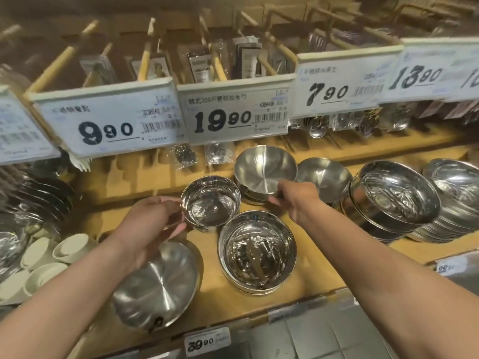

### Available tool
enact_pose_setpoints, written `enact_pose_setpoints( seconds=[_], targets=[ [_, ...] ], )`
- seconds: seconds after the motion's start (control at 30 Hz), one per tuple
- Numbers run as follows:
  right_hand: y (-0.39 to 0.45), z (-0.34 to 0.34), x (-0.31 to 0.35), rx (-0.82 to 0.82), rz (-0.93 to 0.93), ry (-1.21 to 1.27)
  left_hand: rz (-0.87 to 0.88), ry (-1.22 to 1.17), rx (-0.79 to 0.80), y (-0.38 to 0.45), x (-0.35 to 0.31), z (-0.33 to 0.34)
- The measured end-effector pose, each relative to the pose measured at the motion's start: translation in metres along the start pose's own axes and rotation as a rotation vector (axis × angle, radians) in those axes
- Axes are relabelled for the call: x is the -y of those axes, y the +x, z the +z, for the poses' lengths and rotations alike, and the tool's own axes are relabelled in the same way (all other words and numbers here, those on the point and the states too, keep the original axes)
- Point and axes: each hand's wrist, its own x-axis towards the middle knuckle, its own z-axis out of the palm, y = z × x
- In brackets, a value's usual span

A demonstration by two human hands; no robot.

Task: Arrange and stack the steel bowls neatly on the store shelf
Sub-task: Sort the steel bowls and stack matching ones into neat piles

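Note:
My left hand [153, 221] grips the left rim of a small shiny steel bowl [211, 200] standing mid-shelf. My right hand [295, 198] pinches the near rim of a brushed steel bowl [264, 169], which tops a short stack behind it. A deeper shiny bowl stack [256, 252] stands in front, between my forearms. A wide brushed bowl [158, 283] lies under my left wrist. Another brushed bowl [324, 177] sits right of my right hand, partly hidden by it.
The wooden shelf [318, 270] carries tilted stacks of large steel bowls [396, 200] on the right, white ceramic dishes [49, 257] and steel plates [44, 200] on the left. Price cards [233, 115] hang overhead with packaged spoons [217, 154] behind them.

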Motion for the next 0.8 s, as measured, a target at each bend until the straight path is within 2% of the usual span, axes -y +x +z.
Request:
enact_pose_setpoints(
  seconds=[0.2,0.4,0.5,0.63,0.73,0.8],
  targets=[
    [-0.046,-0.014,0.014,0.079,0.002,0.077,-0.021,-0.016,-0.017,-0.01,-0.01,0.001],
    [-0.107,-0.032,0.019,0.12,-0.037,0.093,-0.019,0.022,0.062,0.002,-0.017,0.003],
    [-0.139,-0.05,0.016,0.084,-0.053,0.096,-0.016,0.118,0.117,0.014,-0.024,0.009],
    [-0.186,-0.085,-0.002,0.031,-0.053,0.163,0.007,0.112,0.343,0.022,-0.027,0.029],
    [-0.215,-0.113,-0.021,-0.054,-0.048,0.18,-0.002,0.227,0.301,0.024,-0.032,0.067],
    [-0.23,-0.13,-0.036,-0.132,-0.06,0.192,-0.001,0.323,0.352,0.027,-0.034,0.097]
  ],
)
